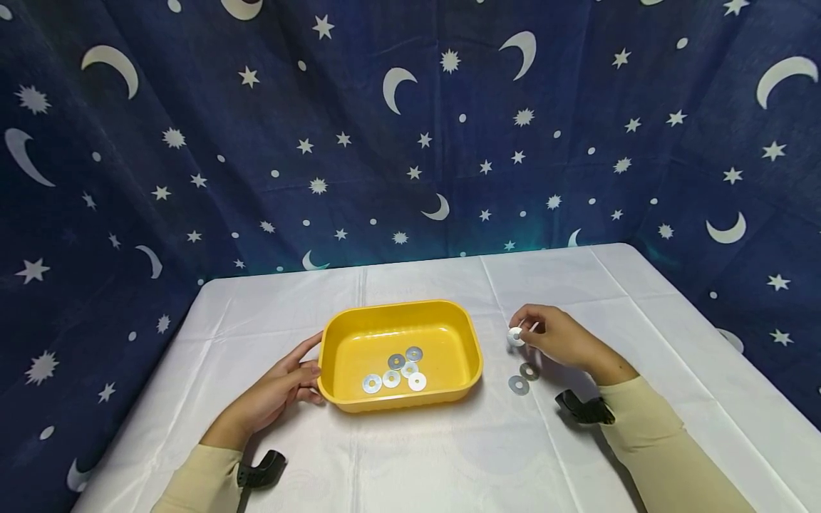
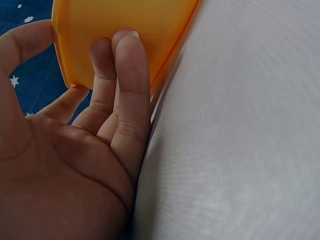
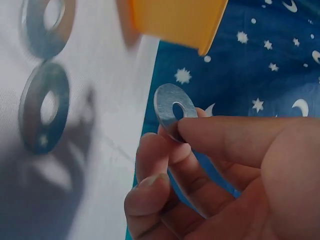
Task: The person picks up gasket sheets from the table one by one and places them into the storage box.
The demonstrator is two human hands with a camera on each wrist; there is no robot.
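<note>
My left hand (image 1: 272, 392) rests against the left end of a yellow plastic tray (image 1: 400, 310). In the left wrist view, its fingers (image 2: 132, 70) touch the tray's outer wall, with one fingertip at the rim. Several flat metal washers (image 1: 417, 381) lie in the tray, mostly toward its front. Beyond the tray's right end, my right hand (image 1: 558, 338) pinches a washer (image 3: 170, 102) between thumb and fingers, tilted above the table. Below that hand, a grey washer (image 1: 519, 385) and a darker-looking washer (image 1: 529, 371) lie close together on the cloth.
A white cloth with fold lines covers the table (image 1: 442, 463). Dark blue fabric (image 1: 359, 107) with moons and stars hangs behind and along both sides. A black wrist camera mount (image 1: 263, 470) sits at the left sleeve, another mount (image 1: 584, 408) at the right.
</note>
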